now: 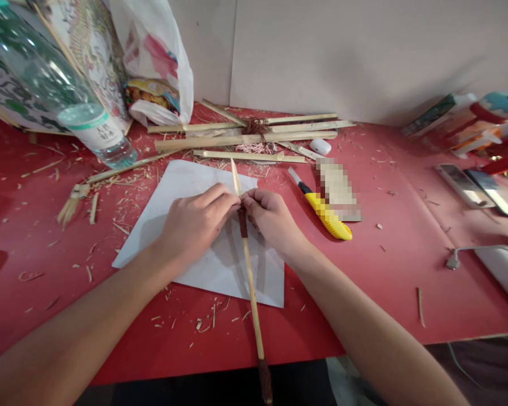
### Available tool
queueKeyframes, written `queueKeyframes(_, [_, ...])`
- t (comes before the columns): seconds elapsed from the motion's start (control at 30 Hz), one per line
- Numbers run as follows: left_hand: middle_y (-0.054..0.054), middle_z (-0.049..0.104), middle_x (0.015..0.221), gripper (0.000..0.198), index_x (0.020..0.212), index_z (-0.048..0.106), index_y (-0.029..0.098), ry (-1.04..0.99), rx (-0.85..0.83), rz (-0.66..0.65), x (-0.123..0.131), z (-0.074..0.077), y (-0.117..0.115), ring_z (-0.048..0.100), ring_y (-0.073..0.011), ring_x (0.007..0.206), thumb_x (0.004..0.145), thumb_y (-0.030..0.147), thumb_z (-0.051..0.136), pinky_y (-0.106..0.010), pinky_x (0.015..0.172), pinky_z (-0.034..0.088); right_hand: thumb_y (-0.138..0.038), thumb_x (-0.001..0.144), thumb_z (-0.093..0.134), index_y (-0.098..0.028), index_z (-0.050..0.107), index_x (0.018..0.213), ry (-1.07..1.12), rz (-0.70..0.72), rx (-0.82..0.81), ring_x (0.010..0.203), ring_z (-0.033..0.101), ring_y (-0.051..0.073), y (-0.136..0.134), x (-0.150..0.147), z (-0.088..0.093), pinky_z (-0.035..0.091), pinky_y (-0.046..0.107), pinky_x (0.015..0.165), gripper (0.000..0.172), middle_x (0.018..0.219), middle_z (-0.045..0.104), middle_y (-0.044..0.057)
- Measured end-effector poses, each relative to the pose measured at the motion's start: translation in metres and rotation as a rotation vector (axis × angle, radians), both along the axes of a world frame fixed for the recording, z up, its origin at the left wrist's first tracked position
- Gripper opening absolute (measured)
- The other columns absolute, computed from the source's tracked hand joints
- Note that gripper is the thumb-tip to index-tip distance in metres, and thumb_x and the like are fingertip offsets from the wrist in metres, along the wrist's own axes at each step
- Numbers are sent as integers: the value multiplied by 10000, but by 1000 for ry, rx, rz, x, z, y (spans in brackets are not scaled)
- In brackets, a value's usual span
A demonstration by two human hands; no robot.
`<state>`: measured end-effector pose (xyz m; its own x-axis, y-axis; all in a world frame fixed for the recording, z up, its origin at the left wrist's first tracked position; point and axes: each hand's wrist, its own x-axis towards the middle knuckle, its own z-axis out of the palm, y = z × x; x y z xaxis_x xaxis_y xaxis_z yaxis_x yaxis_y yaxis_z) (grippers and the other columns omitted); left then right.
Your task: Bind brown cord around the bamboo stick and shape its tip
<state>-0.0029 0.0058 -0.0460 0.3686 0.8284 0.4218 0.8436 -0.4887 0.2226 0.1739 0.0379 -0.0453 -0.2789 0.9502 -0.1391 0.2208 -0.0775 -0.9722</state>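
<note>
A slim bamboo stick (250,276) points away from me over the white paper (146,225). Its far end is a pale pointed tip (236,179), with a brown thread wrapping (242,223) just below. My left hand (201,217) is closed, its thumb and fingers pinching the stick at the top of the wrapping. From the other side my right hand (271,217) pinches the same spot, fingertips nearly touching the left ones. Whether loose thread is between them I cannot tell. Brown wrapping also covers the near end (265,380), which reaches past the table edge.
Right of the paper lies a yellow utility knife (328,217), blade out, beside a blurred block. Bamboo strips (245,140) and a white earbud case (320,146) lie behind. A brush (74,200), plastic bottle (97,132) and bag (165,67) are left; phones (465,186) right. Shavings litter the red table (385,282).
</note>
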Motion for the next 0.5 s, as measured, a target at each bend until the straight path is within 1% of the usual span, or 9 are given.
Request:
queueKeyframes(0.17, [-7, 737, 1000, 241, 1063, 699, 229, -19, 4, 2, 2, 1, 1, 704, -158, 784, 1073, 310, 472, -328, 555, 397, -237, 992, 486, -203, 563, 762, 12, 15, -2, 456, 434, 104, -2, -1, 3, 321, 267, 510, 244, 511, 534, -50])
queueKeyframes(0.27, [-11, 739, 988, 251, 1046, 703, 221, -30, 10, 6, 2, 3, 1, 706, -161, 790, 1072, 325, 476, -326, 562, 413, -239, 996, 484, -208, 560, 776, 7, 17, 29, 471, 489, 119, -5, -2, 4, 334, 269, 511, 235, 512, 575, -36])
queueKeyframes(0.37, [-14, 741, 969, 244, 1035, 703, 217, -34, 24, 7, 3, 3, 2, 707, -164, 788, 1067, 328, 489, -319, 563, 418, -229, 993, 484, -213, 558, 789, -7, -2, 70, 487, 524, 128, -7, -3, 5, 355, 271, 521, 217, 510, 575, -40])
queueKeyframes(0.5, [-23, 749, 973, 257, 1040, 709, 212, 4, 54, 35, 6, 4, 2, 701, -155, 737, 1072, 304, 471, -314, 538, 405, -186, 976, 486, -206, 561, 765, -11, -56, 105, 524, 523, 124, -8, -6, 7, 358, 270, 537, 224, 529, 569, -36])
